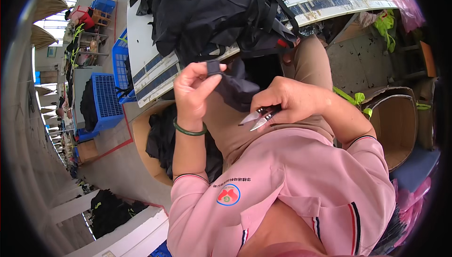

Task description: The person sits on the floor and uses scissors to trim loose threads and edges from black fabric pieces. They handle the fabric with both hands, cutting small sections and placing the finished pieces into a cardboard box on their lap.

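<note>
The work looks to be at the trimming step: the left hand [195, 89] pinches a corner of a small black cloth piece [233, 85] between thumb and fingers and holds it up, while the right hand [287, 101] is closed around a pair of thread snips [258, 117], blades pointing left and slightly parted. The cloth hangs between the two hands, just above the snips and apart from the blades. The next move likely calls for bringing the tips to a loose thread without nicking the cloth.
</note>
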### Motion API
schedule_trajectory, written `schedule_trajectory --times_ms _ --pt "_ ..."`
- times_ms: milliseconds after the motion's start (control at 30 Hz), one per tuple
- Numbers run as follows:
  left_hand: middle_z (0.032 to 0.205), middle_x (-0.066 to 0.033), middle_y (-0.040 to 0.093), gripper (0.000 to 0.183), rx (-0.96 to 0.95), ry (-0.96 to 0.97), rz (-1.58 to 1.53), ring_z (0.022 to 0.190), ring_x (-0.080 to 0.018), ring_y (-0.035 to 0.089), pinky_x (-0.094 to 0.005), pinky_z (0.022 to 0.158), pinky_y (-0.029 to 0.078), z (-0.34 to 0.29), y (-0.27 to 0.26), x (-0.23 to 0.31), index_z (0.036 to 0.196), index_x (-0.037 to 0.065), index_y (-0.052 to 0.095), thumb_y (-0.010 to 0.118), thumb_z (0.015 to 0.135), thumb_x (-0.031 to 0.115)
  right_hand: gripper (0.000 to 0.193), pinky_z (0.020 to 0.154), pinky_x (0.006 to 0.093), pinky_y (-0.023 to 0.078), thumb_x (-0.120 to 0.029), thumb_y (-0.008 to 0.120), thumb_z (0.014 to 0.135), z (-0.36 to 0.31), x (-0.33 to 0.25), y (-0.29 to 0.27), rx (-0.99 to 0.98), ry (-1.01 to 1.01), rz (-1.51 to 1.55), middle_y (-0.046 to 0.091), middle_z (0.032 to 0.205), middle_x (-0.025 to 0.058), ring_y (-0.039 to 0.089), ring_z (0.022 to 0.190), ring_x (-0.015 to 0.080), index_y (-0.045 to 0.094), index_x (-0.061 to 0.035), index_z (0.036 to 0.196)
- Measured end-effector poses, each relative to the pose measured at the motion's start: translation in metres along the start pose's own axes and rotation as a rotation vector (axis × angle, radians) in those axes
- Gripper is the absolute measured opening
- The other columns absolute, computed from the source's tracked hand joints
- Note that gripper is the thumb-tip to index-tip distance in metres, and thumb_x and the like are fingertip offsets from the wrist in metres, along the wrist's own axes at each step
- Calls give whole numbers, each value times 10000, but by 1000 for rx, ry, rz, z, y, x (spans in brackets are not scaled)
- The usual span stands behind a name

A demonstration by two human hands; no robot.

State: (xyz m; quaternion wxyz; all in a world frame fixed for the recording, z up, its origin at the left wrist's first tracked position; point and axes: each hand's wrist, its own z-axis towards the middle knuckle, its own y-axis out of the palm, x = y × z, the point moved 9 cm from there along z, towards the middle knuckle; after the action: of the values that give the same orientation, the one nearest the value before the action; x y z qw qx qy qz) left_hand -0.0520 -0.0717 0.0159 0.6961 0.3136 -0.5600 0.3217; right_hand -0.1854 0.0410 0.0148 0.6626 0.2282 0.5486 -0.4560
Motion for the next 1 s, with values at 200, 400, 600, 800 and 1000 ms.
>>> schedule_trajectory --times_ms 200,400,600,800,1000 --pt "856 -38 632 100 -55 -488 412 795 -80 578 -229 753 456 -67 -113 -21 823 7 567 612 781 -72 148 602 299 442 -112 649 842 -27 55 -67 362 282 -424 614 724 111 587 648 216 604 26 870" --pt "783 -82 651 299 -623 -1494 1080 670 -170 590 -308 679 489 -287 -212 -160 854 15 657 782 699 238 146 671 268 462 -102 609 866 -22 86 -110 669 404 -331 603 743 61 567 706 125 606 15 954" --pt "939 -67 658 282 -252 -695 742 811 -105 606 -248 765 483 -104 -104 -130 1036 2 622 672 830 188 354 788 404 493 -400 642 811 44 103 -198 933 491 -845 669 935 144 631 917 321 638 -112 1018" --pt "971 -47 644 246 -143 -452 192 809 -108 612 -248 765 489 16 -17 -126 1042 22 616 588 910 228 270 761 401 496 -349 620 826 108 88 -227 803 417 -971 671 949 107 632 908 309 661 -143 994" --pt "1023 -96 643 464 -160 -351 -179 831 -162 637 -314 805 507 54 22 -109 1110 35 579 490 932 454 156 617 332 469 -163 650 826 98 -82 -236 975 -186 -731 660 712 91 613 643 214 644 -9 808"
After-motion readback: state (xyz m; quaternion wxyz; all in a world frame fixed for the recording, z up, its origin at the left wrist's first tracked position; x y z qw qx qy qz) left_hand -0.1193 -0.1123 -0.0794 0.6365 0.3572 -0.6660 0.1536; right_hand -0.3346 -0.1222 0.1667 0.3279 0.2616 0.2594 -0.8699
